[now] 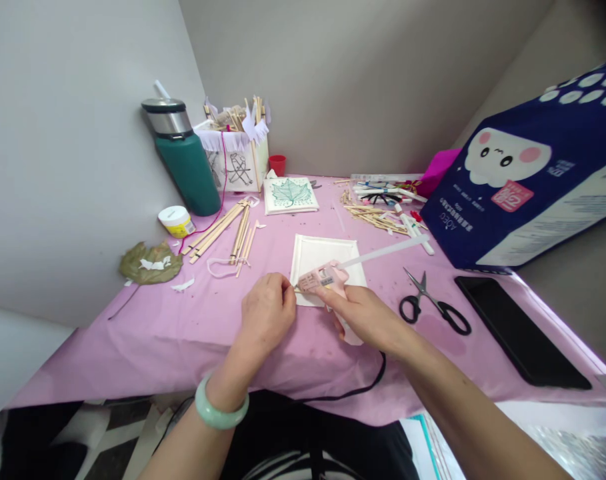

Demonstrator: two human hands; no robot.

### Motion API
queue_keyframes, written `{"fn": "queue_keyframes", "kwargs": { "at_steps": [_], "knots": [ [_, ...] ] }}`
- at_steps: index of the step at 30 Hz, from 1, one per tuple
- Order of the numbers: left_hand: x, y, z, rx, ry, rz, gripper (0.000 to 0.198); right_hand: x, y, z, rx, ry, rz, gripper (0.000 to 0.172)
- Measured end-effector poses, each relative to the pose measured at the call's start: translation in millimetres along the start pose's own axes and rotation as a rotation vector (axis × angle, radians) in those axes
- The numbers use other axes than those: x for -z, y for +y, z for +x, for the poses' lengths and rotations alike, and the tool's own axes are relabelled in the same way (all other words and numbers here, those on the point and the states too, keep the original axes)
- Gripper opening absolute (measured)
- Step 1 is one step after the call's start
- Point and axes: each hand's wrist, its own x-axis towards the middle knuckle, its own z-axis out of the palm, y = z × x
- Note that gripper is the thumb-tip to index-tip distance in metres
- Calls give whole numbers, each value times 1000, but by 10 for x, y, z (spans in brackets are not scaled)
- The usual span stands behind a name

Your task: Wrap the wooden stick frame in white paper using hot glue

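Note:
My right hand [365,313] grips a pink hot glue gun [327,277], with a long translucent glue stick [387,250] jutting from its back. The gun's nozzle points left, close to the fingertips of my left hand [269,310]. That hand is closed in a pinch at the near left edge of a white square panel [327,248] with a raised border. What the pinch holds is hidden by the fingers. The glue gun covers part of the panel, and its black cord [367,389] hangs over the table's front edge.
Black-handled scissors [435,303] and a dark phone [520,330] lie at right, before a blue package [523,167]. Thin sticks [223,230], a dried leaf [150,263], a small jar [177,221] and a green bottle [190,167] are at left. A leaf-printed panel [290,195] lies behind.

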Motion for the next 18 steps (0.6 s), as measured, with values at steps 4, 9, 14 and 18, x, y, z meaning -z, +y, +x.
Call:
{"fn": "queue_keyframes", "kwargs": {
  "at_steps": [4,9,14,18],
  "knots": [
    [-9,-2,-3,7,-7,1,9,16,21,-7,-14,-21,75,65],
    [-16,-4,-3,2,1,-4,9,55,-23,-6,-21,-25,37,65],
    [-15,-6,-7,-2,8,-14,9,95,-76,-1,14,25,-74,65],
    [-21,-8,-6,-3,13,-9,9,70,-80,5,30,-1,-51,65]
  ]
}}
